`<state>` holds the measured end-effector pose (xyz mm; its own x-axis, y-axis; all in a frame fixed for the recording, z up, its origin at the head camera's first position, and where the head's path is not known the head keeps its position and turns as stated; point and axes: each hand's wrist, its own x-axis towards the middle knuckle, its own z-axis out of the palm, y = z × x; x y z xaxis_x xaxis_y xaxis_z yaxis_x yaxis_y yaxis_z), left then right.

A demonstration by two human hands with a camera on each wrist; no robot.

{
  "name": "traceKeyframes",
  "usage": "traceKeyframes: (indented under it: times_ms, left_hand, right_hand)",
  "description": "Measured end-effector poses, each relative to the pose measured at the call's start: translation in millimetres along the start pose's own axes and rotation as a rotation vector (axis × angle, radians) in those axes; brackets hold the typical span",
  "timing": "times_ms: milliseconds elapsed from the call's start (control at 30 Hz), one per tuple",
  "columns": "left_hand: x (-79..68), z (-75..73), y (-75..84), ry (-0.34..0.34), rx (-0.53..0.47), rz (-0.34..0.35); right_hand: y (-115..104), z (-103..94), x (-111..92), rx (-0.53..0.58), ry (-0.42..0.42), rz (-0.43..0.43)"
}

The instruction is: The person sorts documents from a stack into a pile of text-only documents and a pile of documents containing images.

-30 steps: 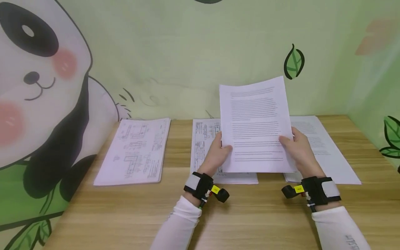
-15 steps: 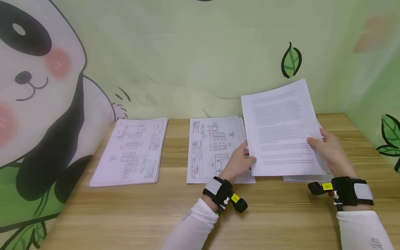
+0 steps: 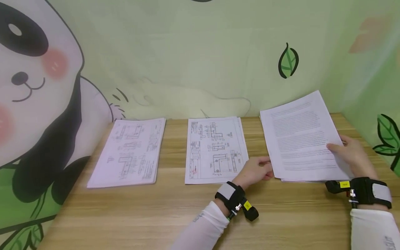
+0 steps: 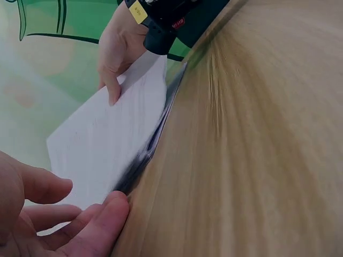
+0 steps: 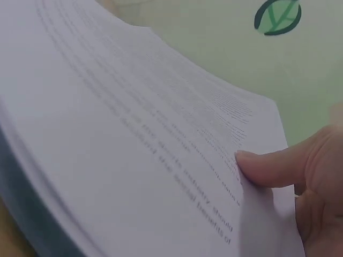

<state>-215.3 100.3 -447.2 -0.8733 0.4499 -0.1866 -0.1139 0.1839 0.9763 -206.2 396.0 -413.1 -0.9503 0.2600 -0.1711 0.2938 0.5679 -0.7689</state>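
Observation:
My right hand grips the right edge of a printed sheet of paper, thumb on top of the text. In the right wrist view the paper bends, and the thumb of my right hand presses on it. The sheet slopes down over the paper stack at the table's right, its far edge raised. Beside its lower left corner is my left hand, fingertips low at the paper's edge. The left wrist view shows the thumb of my left hand apart from the fingers, with nothing pinched between them.
A stack of technical drawings lies at the middle of the wooden table. Another stack of drawings lies to the left. Behind the table hangs a green backdrop with a panda and leaves.
Both hands have moved right with the printed sheet, which has come down over the right stack. My left hand has let go of the sheet's left edge. The middle stack is now uncovered.

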Motion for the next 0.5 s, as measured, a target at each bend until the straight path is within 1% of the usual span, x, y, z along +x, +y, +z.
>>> traceKeyframes:
  times_ms: [100, 167, 400, 500]
  left_hand:
    - [-0.6, 4.0, -0.4, -0.008, -0.030, -0.008]
    - [-0.9, 6.2, -0.2, -0.023, -0.032, -0.006]
    - [-4.8, 9.2, 3.4, -0.076, 0.054, 0.024]
    - [-6.1, 8.7, 3.9, -0.082, 0.078, 0.029]
  right_hand:
    - [4.9, -1.8, 1.5, -0.036, 0.005, 0.005]
    - [7.4, -1.9, 2.8, -0.065, 0.017, 0.012]
    - [13.8, 3.5, 9.6, -0.232, 0.128, 0.019]
    - [13.9, 6.4, 11.7, -0.280, 0.144, 0.026]
